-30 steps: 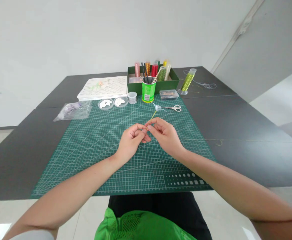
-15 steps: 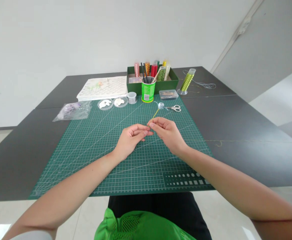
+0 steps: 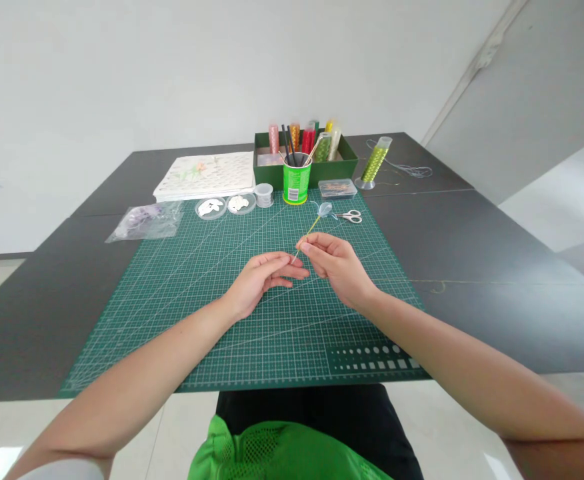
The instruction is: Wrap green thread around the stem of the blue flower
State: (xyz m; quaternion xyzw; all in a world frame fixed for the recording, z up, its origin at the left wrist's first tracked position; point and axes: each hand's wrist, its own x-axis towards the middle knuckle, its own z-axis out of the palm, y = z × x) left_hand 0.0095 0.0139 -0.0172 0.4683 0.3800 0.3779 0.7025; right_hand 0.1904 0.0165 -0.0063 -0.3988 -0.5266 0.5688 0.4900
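My right hand [image 3: 333,261] pinches the lower end of a thin yellow-green stem [image 3: 311,231] over the middle of the green cutting mat [image 3: 182,313]. The stem slants up and away to a small pale translucent petal [image 3: 325,209] at its tip. My left hand [image 3: 263,277] lies just left of the right one, fingers loosely stretched out toward the stem's lower end, holding nothing that I can see. Small scissors [image 3: 349,215] lie on the mat right beside the petal.
At the mat's far edge stand a green cup of sticks [image 3: 297,180], a green box of bead tubes [image 3: 305,159], a small clear box [image 3: 337,189], two shallow dishes [image 3: 225,205] and a small jar [image 3: 264,195]. A green wire spool [image 3: 374,163], a patterned sheet [image 3: 207,175] and a plastic bag [image 3: 145,221] lie around.
My left hand has let go of the stem and its fingers have opened and dropped toward the mat. My right hand has lifted slightly, and the petal tip has swung a little to the right.
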